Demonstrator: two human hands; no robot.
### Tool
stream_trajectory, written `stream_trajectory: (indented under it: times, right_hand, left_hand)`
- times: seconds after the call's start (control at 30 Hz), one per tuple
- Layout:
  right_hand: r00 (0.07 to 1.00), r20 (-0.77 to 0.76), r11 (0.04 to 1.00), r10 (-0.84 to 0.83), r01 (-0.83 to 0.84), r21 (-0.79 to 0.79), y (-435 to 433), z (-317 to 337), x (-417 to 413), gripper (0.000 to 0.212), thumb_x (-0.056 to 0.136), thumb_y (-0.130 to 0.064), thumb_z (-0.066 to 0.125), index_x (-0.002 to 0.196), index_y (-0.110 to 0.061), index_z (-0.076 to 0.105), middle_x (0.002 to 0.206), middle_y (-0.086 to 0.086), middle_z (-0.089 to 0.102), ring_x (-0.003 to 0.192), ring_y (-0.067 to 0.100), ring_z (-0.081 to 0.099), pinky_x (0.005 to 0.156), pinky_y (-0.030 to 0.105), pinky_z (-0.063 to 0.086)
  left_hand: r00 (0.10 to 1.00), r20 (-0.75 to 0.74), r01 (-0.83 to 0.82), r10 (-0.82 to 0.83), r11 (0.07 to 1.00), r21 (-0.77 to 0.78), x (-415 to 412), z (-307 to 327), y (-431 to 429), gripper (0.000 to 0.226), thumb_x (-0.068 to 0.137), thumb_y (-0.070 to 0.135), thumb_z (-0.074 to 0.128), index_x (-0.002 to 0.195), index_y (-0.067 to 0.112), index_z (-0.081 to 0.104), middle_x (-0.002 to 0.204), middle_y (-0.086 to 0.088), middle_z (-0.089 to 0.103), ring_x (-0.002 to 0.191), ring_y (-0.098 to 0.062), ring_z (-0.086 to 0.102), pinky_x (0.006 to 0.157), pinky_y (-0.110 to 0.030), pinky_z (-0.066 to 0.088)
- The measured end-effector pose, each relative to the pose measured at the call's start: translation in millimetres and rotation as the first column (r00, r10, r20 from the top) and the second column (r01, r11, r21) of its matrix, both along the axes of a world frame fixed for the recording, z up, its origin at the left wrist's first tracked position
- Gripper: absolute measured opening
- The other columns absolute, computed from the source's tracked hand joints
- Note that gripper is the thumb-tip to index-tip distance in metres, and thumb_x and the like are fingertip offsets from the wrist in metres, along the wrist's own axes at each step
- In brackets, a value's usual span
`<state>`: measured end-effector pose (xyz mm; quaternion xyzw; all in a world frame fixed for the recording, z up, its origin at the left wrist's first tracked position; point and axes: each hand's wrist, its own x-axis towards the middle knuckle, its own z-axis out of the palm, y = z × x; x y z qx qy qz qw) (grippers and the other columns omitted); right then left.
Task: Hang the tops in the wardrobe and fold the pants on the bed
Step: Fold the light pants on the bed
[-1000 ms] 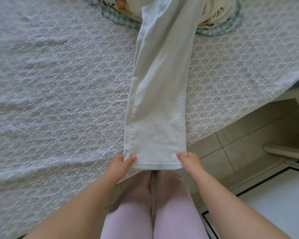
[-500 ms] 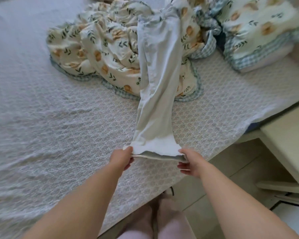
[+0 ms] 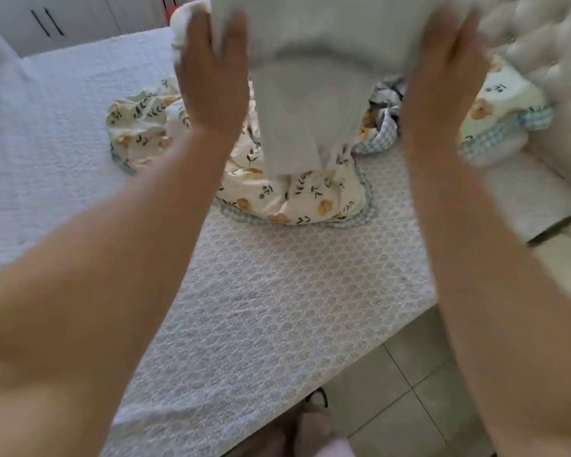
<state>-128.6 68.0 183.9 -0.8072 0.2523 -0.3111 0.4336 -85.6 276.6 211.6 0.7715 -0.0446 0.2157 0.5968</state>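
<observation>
Both hands are raised over the far part of the bed (image 3: 277, 308), holding the pants (image 3: 305, 94) up between them. The left hand (image 3: 211, 70) stands upright at the left edge of the pale cloth, which it pinches between thumb and fingers. The right hand (image 3: 442, 77) stands upright at the right edge, fingers pointing up with the cloth running in against them. Motion blur smears its fingertips, yet the cloth hangs from this hand too. Between the two hands the pants spread wide at the top, past the upper edge of the view, and narrow downward to a hanging end that meets the quilt (image 3: 294, 199). The quilt is floral with a checked border and lies crumpled in the middle of the far half of the bed. To the right, a pillow (image 3: 501, 103) in the same print leans against the tufted headboard (image 3: 557, 44). The bed cover is white and textured. At far left stand wardrobe doors (image 3: 47, 21) with two dark handles. A tiled floor (image 3: 409, 390) shows near right, and the person's feet (image 3: 310, 430) are at the bottom edge, by the bed's near side. Both forearms stretch from the near corners toward the pants, bare and blurred.
</observation>
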Motion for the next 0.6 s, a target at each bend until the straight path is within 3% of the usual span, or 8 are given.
stream_trajectory:
  times: [0.03,0.07,0.1,0.13,0.17,0.33,0.47,0.6]
  right_hand:
    - [0.979,-0.198,0.994,0.054,-0.072,-0.085,10.7,-37.6,-20.6,0.046,0.098,-0.044,0.035,0.091,-0.009,0.064,0.081,0.0,0.066,0.074,0.011,0.064,0.064,0.024,0.05]
    - [0.824,-0.551,0.975,0.132,-0.208,-0.077,25.4,-89.8,-54.1,0.04,0.099,-0.034,0.036,0.105,-0.004,0.062,0.096,0.009,0.066,0.087,0.02,0.065,0.071,0.026,0.048]
    - [0.499,-0.836,0.941,0.229,-0.334,0.058,40.8,-144.5,-93.3,0.037,0.096,-0.027,0.038,0.115,-0.003,0.058,0.109,0.015,0.064,0.097,0.028,0.062,0.074,0.029,0.047]
    - [0.265,-0.924,0.939,0.275,-0.28,0.199,53.9,-186.4,-126.3,0.039,0.091,-0.024,0.04,0.12,-0.004,0.057,0.113,0.017,0.062,0.1,0.031,0.062,0.075,0.03,0.048]
    - [0.169,-0.933,0.941,0.318,-0.175,0.289,65.8,-209.7,-153.6,0.042,0.086,-0.025,0.041,0.118,-0.005,0.058,0.111,0.017,0.063,0.096,0.031,0.063,0.071,0.028,0.048]
    - [0.244,-0.864,0.883,0.441,0.056,0.466,48.7,-221.5,-170.7,0.022,0.09,-0.025,0.045,0.097,-0.006,0.055,0.099,0.013,0.066,0.083,0.025,0.067,0.057,0.022,0.042]
    - [0.31,-0.855,0.897,0.416,0.014,0.442,27.1,-192.9,-139.0,0.024,0.092,-0.025,0.047,0.095,-0.005,0.059,0.086,0.01,0.065,0.09,0.027,0.065,0.066,0.028,0.045]
    - [0.831,-0.512,0.937,0.216,-0.029,0.348,15.6,-111.2,-93.5,0.031,0.093,-0.03,0.052,0.079,-0.003,0.062,0.081,0.012,0.059,0.071,0.02,0.052,0.061,0.029,0.042]
  left_hand:
    - [0.982,-0.186,0.004,0.033,0.981,0.192,-12.7,-35.8,7.8,0.03,0.094,0.038,0.048,0.097,0.01,0.057,0.084,-0.002,0.054,0.075,-0.015,0.051,0.067,-0.026,0.04]
    - [0.879,-0.472,0.115,0.073,0.927,0.358,-31.8,-84.9,20.4,0.035,0.095,0.038,0.047,0.104,0.006,0.059,0.088,-0.004,0.058,0.079,-0.019,0.054,0.07,-0.028,0.043]
    - [0.681,-0.719,0.316,0.136,0.832,0.456,-56.7,-138.5,35.6,0.036,0.094,0.034,0.048,0.108,0.004,0.06,0.091,-0.008,0.062,0.082,-0.022,0.058,0.074,-0.03,0.049]
    - [0.469,-0.862,0.506,0.193,0.741,0.441,-85.5,-182.1,49.5,0.033,0.092,0.029,0.049,0.109,0.002,0.062,0.094,-0.011,0.066,0.082,-0.024,0.062,0.074,-0.031,0.051]
    - [0.309,-0.924,0.612,0.224,0.697,0.374,-109.1,-216.2,60.6,0.03,0.091,0.023,0.049,0.105,0.0,0.063,0.095,-0.011,0.067,0.082,-0.025,0.063,0.073,-0.031,0.051]
    - [0.062,-0.982,0.557,0.179,0.81,0.182,-159.1,-247.1,64.3,0.018,0.09,0.021,0.049,0.082,0.008,0.056,0.073,-0.006,0.068,0.075,-0.02,0.067,0.058,-0.024,0.045]
    - [0.251,-0.958,0.574,0.139,0.776,0.262,-118.2,-223.3,44.4,0.024,0.092,0.024,0.049,0.095,0.004,0.062,0.079,-0.008,0.064,0.08,-0.026,0.064,0.065,-0.032,0.05]
    - [0.733,-0.68,0.169,-0.003,0.97,0.177,-83.5,-168.3,27.3,0.023,0.093,0.027,0.049,0.082,0.008,0.055,0.074,-0.006,0.051,0.066,-0.017,0.047,0.062,-0.033,0.044]
